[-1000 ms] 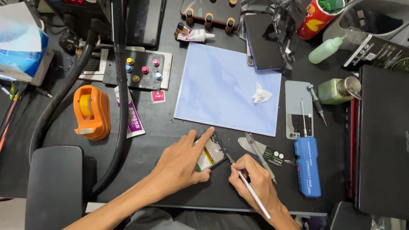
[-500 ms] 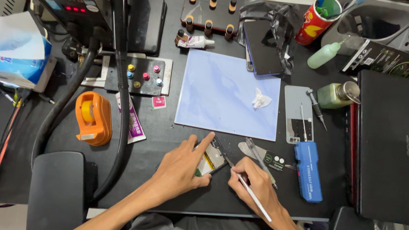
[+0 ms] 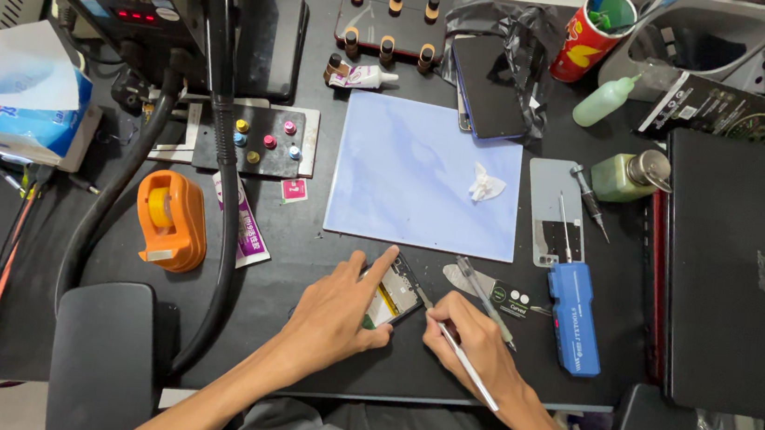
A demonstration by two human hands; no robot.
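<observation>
The left hand lies flat over a small opened phone on the black work mat, the forefinger stretched along its upper edge and the thumb pressing at its lower side, so the hand pins the phone rather than lifts it; the right hand is closed in a pen grip on a thin white-handled tool, whose tip points up-left and meets the phone at its right edge; the phone sits between both hands, just below the pale blue pad, with its long axis running diagonal from lower left to upper right; the left hand is the nearer one, it covers part of the phone. Just right of the right hand lies a blue rectangular tool case; an orange tape dispenser stands well apart to the left; a blue and white tissue box is at the far left edge; a red cylindrical can with yellow marks stands at the top; a green squeeze bottle is near it.
</observation>
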